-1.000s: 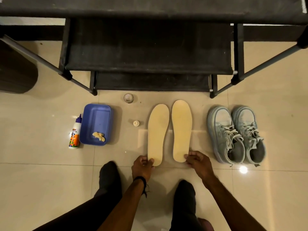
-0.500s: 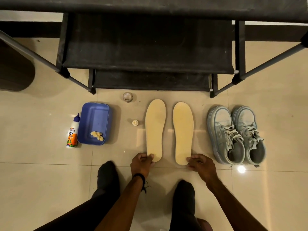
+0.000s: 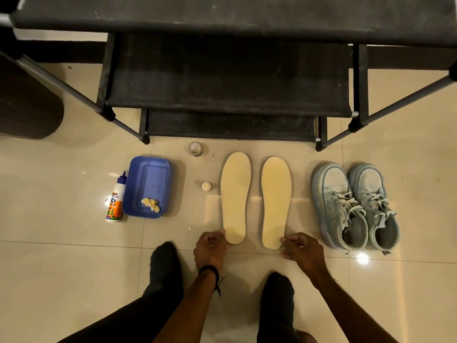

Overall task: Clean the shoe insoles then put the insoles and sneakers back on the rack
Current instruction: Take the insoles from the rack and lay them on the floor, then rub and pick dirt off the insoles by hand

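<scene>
Curled fingers of the left hand (image 3: 210, 247) touch the heel of the left insole (image 3: 235, 197); the right hand (image 3: 303, 247) is curled beside the heel of the right insole (image 3: 275, 201). Both insoles lie flat on the floor (image 3: 61, 268), between the blue tray (image 3: 148, 185) and the sneakers (image 3: 354, 206), before the black rack (image 3: 230, 78).

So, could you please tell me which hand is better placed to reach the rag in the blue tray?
Left. The left hand is on the same side as the blue tray holding the rag; the right hand would have to cross both insoles.
</scene>
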